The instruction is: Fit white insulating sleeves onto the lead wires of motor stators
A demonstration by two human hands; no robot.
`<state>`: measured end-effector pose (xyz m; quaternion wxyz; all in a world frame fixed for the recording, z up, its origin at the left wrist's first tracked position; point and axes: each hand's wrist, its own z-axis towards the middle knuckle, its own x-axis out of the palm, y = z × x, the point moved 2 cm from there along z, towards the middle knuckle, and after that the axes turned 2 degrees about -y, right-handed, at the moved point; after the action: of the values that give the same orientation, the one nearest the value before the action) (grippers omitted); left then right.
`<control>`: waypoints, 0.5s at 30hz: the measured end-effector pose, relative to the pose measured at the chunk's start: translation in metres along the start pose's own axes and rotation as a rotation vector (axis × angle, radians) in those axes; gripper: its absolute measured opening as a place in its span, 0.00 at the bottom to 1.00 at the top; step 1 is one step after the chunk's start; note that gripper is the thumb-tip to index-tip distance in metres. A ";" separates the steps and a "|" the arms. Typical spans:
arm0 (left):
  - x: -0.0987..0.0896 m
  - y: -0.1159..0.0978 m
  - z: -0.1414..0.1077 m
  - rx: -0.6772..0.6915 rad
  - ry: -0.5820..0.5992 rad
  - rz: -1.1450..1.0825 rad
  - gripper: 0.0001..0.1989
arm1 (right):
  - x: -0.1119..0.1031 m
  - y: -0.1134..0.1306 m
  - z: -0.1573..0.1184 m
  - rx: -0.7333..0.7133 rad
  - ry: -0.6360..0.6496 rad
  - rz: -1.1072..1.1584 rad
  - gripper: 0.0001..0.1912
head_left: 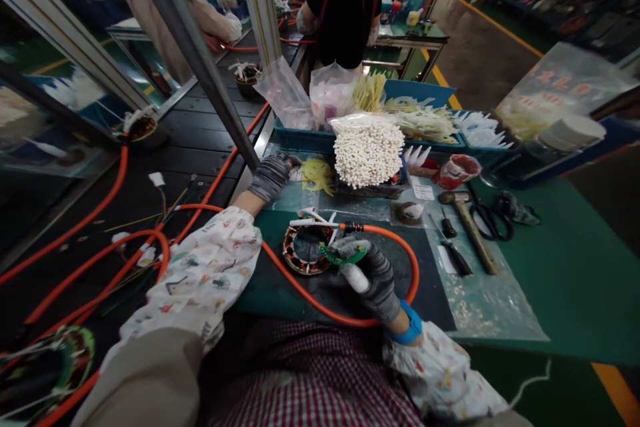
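Note:
My right hand point(373, 277), in a grey glove with a white-wrapped thumb, grips a curved green circuit board point(345, 255). Just left of it, a ring-shaped motor stator point(295, 257) lies on the dark mat, with white sleeved leads on top and a thick orange cable point(413, 260) running from it in a loop. At the bench's left edge is my gloved left hand point(273, 177), its fingers drawn together beside a small pile of yellow-green strips point(317, 175). Whatever those fingertips hold is too small to make out.
Behind the mat stand a bundle of white sleeves point(369, 152) and blue bins point(420, 92) of parts. A hammer point(475, 233), scissors point(493, 220) and a screwdriver point(455, 255) lie right. A metal post point(200, 60) rises left, beside a conveyor point(193, 140) with cables. Other people work beyond.

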<state>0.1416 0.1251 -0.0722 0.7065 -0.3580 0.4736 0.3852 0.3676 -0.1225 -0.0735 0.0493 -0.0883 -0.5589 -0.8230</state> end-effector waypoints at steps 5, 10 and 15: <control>-0.033 -0.020 -0.041 -0.069 -0.229 -0.161 0.10 | 0.006 0.009 0.005 0.179 -0.104 0.026 0.10; -0.075 -0.094 -0.122 0.139 -0.526 -0.398 0.06 | 0.013 0.009 0.008 0.300 -0.210 0.046 0.15; -0.092 -0.127 -0.151 0.350 -0.494 -0.386 0.09 | 0.014 0.008 0.009 0.231 -0.265 -0.091 0.17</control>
<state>0.1716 -0.0820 -0.0122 0.9101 -0.2104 0.2709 0.2326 0.3560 -0.1172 -0.0602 -0.0526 -0.1644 -0.6549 -0.7358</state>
